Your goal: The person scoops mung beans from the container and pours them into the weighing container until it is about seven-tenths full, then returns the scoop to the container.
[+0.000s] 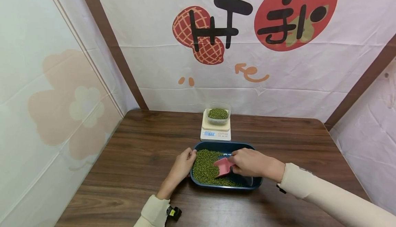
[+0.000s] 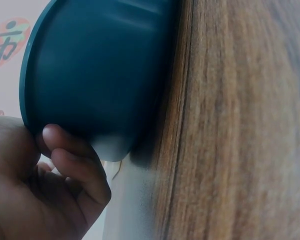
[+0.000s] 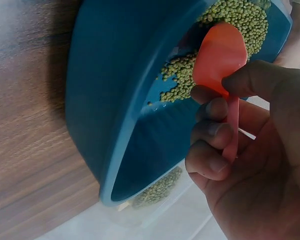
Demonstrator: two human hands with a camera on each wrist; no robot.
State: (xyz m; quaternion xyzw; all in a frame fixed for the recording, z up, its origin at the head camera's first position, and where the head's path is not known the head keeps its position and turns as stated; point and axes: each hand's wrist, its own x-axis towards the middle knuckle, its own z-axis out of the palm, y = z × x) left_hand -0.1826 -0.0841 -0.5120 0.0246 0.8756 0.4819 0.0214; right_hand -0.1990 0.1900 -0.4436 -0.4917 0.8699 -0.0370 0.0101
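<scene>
A dark blue basin holds a heap of green mung beans, piled toward its left side. My left hand grips the basin's left rim; in the left wrist view the fingers curl against the outer wall. Inside the basin, my right hand holds a pink scoop by its handle, the scoop's front edge at the beans. The right wrist view shows the thumb and fingers wrapped round the handle of the scoop.
Behind the basin stands a white kitchen scale with a lit display. A clear plastic container of mung beans sits on it. All rest on a brown wooden table, with a printed cloth hanging behind.
</scene>
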